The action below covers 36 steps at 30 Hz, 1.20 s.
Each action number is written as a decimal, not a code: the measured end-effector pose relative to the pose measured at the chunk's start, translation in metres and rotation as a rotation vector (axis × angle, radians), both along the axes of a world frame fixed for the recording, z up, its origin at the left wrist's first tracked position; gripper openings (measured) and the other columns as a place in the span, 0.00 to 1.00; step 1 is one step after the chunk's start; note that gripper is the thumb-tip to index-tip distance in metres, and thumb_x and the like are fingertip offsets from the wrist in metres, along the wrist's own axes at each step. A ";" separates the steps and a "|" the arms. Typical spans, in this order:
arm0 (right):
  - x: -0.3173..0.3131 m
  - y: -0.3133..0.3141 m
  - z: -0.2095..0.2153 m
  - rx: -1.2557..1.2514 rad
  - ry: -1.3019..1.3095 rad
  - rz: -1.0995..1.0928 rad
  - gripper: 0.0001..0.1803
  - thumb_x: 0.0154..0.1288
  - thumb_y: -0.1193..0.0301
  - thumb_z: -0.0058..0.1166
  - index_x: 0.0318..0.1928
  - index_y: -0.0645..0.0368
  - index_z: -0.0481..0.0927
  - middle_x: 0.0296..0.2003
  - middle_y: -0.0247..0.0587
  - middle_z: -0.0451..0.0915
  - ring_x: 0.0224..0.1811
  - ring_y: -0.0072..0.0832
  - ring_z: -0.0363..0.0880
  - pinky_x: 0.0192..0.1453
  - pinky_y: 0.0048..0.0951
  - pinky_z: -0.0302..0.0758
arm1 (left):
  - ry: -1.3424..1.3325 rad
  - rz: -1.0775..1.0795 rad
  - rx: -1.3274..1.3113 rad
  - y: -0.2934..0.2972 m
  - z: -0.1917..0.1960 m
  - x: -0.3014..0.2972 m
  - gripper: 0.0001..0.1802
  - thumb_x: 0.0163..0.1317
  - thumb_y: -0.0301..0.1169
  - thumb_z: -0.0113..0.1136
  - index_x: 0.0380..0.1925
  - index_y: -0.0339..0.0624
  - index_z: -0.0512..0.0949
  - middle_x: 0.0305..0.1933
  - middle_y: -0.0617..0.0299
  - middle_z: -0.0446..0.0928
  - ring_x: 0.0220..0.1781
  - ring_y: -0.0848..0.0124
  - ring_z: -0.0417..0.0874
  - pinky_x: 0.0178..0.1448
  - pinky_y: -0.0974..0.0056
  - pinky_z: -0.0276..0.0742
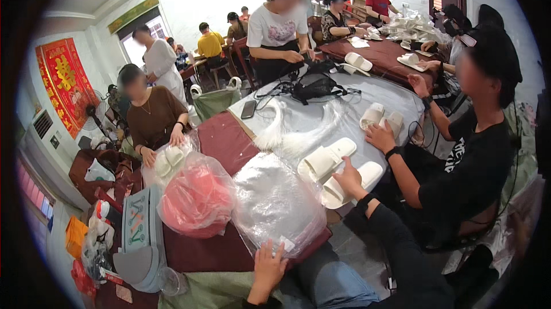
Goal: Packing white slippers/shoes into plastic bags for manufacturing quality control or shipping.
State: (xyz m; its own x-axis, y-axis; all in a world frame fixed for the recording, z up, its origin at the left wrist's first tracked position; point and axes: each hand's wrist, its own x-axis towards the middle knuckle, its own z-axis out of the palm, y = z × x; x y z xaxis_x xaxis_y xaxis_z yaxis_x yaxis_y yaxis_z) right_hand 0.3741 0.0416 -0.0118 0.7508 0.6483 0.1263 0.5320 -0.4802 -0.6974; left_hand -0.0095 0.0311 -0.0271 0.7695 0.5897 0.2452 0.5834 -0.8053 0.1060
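My left hand lies at the table's near edge, fingers stretched out against a clear plastic bag of pale, silvery contents. My right hand rests on a cream slide slipper, thumb and forefinger apart; its other fingers are partly hidden. Just left of it lies the matching slipper, its wide strap upward. Behind the pair, bundles of white strands are spread over the table's pale cover.
A bag of coral-red material sits left of the clear bag. A phone and black straps lie farther back. At right, a co-worker's hand touches another slipper pair. A grey-blue machine stands at the left.
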 end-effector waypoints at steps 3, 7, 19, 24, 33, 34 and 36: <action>0.014 0.019 -0.012 0.101 0.159 0.035 0.39 0.51 0.63 0.63 0.63 0.51 0.60 0.35 0.53 0.80 0.40 0.46 0.80 0.44 0.41 0.74 | 0.038 0.024 0.032 -0.001 -0.006 -0.001 0.29 0.54 0.44 0.61 0.57 0.53 0.73 0.63 0.47 0.66 0.62 0.46 0.67 0.63 0.46 0.62; 0.026 0.031 -0.031 0.120 0.456 0.233 0.39 0.54 0.68 0.62 0.65 0.56 0.58 0.37 0.48 0.79 0.38 0.32 0.79 0.41 0.32 0.75 | 0.038 0.070 -0.077 0.002 -0.023 -0.004 0.27 0.58 0.46 0.58 0.56 0.52 0.73 0.62 0.49 0.68 0.63 0.50 0.68 0.64 0.48 0.62; 0.015 0.009 -0.007 0.464 0.676 0.165 0.19 0.56 0.77 0.57 0.48 0.60 0.70 0.29 0.39 0.78 0.27 0.24 0.77 0.27 0.24 0.72 | 0.005 0.140 -0.094 0.000 -0.023 0.000 0.25 0.61 0.40 0.51 0.57 0.42 0.70 0.64 0.54 0.67 0.65 0.58 0.67 0.62 0.47 0.64; -0.068 -0.068 0.070 0.600 0.895 0.246 0.12 0.67 0.66 0.49 0.40 0.63 0.75 0.33 0.34 0.77 0.35 0.21 0.77 0.39 0.24 0.75 | -0.119 0.141 -0.077 0.006 -0.026 0.001 0.23 0.56 0.35 0.54 0.53 0.40 0.73 0.60 0.57 0.71 0.60 0.62 0.71 0.58 0.51 0.65; -0.139 -0.179 0.045 0.267 1.264 0.312 0.18 0.64 0.67 0.45 0.50 0.66 0.73 0.41 0.45 0.80 0.40 0.32 0.81 0.46 0.31 0.78 | -0.328 0.004 0.079 0.032 -0.008 0.024 0.12 0.51 0.29 0.53 0.36 0.39 0.78 0.48 0.56 0.78 0.54 0.59 0.75 0.58 0.52 0.67; -0.141 -0.184 0.037 0.266 1.267 0.320 0.18 0.64 0.67 0.45 0.50 0.66 0.73 0.41 0.45 0.80 0.40 0.32 0.81 0.46 0.31 0.78 | -0.419 -0.084 0.164 0.040 -0.008 0.025 0.11 0.53 0.29 0.53 0.37 0.39 0.76 0.42 0.55 0.79 0.47 0.56 0.79 0.53 0.51 0.72; -0.147 -0.187 0.032 0.173 1.224 0.307 0.18 0.65 0.66 0.44 0.49 0.65 0.73 0.40 0.43 0.79 0.40 0.33 0.80 0.46 0.32 0.77 | -0.453 0.003 -0.063 0.037 -0.013 0.028 0.11 0.55 0.29 0.54 0.38 0.39 0.76 0.40 0.54 0.79 0.44 0.54 0.79 0.48 0.52 0.75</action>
State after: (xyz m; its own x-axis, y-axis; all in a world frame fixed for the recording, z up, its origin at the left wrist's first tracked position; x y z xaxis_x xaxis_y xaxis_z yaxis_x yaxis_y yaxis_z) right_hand 0.2266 -0.1457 0.0207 0.2588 0.8600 -0.4398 -0.4275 -0.3063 -0.8505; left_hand 0.0189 0.0677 -0.0401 0.5912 0.6162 0.5203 0.4693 -0.7875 0.3994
